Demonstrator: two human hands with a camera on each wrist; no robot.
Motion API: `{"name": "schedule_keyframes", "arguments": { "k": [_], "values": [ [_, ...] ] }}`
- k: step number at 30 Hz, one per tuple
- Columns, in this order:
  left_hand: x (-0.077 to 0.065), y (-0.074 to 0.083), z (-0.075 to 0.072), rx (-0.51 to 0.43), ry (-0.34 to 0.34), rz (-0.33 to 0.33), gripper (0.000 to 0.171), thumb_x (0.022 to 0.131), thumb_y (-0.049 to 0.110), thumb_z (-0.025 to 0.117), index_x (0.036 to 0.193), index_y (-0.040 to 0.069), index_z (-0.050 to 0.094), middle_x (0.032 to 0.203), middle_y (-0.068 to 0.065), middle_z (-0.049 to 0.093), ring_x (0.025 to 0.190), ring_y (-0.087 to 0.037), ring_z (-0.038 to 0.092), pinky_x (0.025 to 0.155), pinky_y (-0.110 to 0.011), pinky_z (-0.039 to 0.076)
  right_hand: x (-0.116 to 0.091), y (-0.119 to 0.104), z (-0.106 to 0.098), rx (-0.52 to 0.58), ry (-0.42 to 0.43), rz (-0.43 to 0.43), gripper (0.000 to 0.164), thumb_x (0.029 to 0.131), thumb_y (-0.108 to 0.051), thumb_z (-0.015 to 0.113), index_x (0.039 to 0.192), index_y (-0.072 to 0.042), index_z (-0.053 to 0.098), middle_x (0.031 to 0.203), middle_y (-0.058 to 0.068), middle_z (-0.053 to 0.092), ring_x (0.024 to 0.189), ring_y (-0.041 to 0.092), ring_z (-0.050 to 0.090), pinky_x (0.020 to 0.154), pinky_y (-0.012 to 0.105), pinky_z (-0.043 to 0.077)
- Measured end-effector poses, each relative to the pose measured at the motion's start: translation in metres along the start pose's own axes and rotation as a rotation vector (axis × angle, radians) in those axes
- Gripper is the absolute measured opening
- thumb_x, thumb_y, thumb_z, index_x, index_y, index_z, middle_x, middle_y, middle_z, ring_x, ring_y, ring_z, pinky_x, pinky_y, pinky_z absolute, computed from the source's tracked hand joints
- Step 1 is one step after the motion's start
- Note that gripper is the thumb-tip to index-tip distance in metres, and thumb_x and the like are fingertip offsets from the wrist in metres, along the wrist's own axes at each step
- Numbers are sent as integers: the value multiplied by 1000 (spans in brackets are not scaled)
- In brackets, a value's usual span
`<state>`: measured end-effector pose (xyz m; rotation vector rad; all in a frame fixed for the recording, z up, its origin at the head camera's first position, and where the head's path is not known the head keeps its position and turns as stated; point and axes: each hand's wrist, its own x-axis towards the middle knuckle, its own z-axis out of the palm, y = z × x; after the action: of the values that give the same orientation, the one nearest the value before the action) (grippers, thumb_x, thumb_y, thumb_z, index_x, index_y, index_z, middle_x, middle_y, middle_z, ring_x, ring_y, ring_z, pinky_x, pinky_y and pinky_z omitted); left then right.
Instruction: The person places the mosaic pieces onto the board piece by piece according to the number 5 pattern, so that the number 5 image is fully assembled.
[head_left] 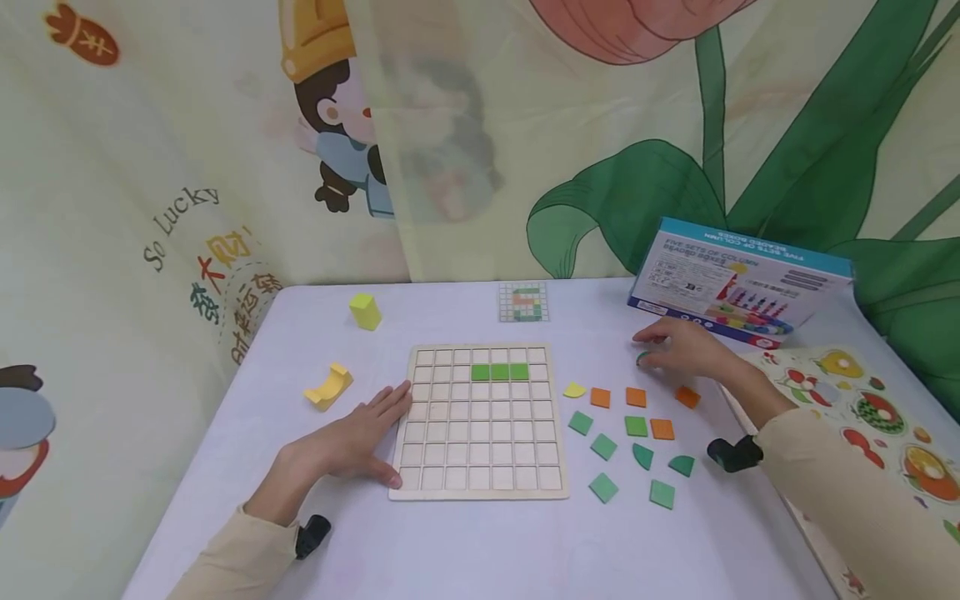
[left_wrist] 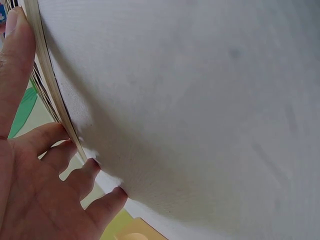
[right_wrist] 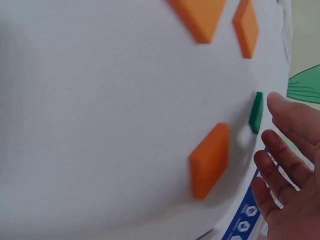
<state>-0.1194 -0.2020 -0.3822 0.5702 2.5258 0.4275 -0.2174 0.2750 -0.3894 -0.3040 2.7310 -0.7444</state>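
Observation:
A wooden grid board (head_left: 477, 492) lies on the white table, with a row of three green squares (head_left: 500, 372) in its upper cells. My left hand (head_left: 348, 437) rests along the board's left edge, fingers extended and thumb near the lower corner; the left wrist view shows the fingertips at that edge (left_wrist: 52, 85). My right hand (head_left: 684, 348) reaches over the table's right side, beside the box. Just off its thumb tip lies a small green piece (right_wrist: 256, 112); an orange tile (right_wrist: 212, 162) lies nearby. The right fingers are apart and loosely bent.
Loose green, orange and yellow pieces (head_left: 603, 447) lie right of the board. Behind it is a small pattern card (head_left: 523, 302). A yellow-green block (head_left: 365, 311) and a yellow curved block (head_left: 328, 387) stand left. A printed box (head_left: 738, 279) and fruit-picture board (head_left: 840, 400) are right.

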Motion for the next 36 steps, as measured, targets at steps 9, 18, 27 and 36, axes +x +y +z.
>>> {"name": "schedule_keyframes", "arguments": {
  "k": [9, 18, 27, 36],
  "values": [
    [-2, -2, 1, -29, 9, 29, 116, 69, 40, 83, 154, -1, 14, 164, -14, 1, 150, -40, 5, 119, -61, 14, -2, 11, 6, 22, 12, -10, 38, 87, -12, 70, 123, -3, 64, 126, 20, 61, 110, 35, 56, 104, 59, 44],
    [-3, -2, 0, -20, 12, 29, 116, 70, 40, 83, 154, -1, 14, 164, -14, 1, 150, -39, 5, 119, -62, 15, 0, 11, 8, 11, 29, 10, 31, 88, -13, 70, 117, -3, 68, 119, 20, 64, 109, 36, 57, 101, 57, 46],
    [-4, -2, 0, -24, 8, 29, 116, 70, 40, 83, 154, -1, 15, 164, -14, 1, 150, -39, 5, 119, -61, 15, 9, -5, 14, -4, 32, -19, 29, 87, -12, 70, 115, -2, 69, 115, 19, 65, 104, 32, 57, 99, 54, 47],
    [-4, 1, -2, -24, 9, 21, 116, 69, 39, 83, 154, 0, 15, 164, -13, 2, 151, -38, 5, 119, -60, 15, 31, -48, 30, -13, 8, -7, 30, 87, -14, 72, 116, -7, 70, 115, 13, 64, 105, 28, 55, 99, 46, 49]
  ]
}}
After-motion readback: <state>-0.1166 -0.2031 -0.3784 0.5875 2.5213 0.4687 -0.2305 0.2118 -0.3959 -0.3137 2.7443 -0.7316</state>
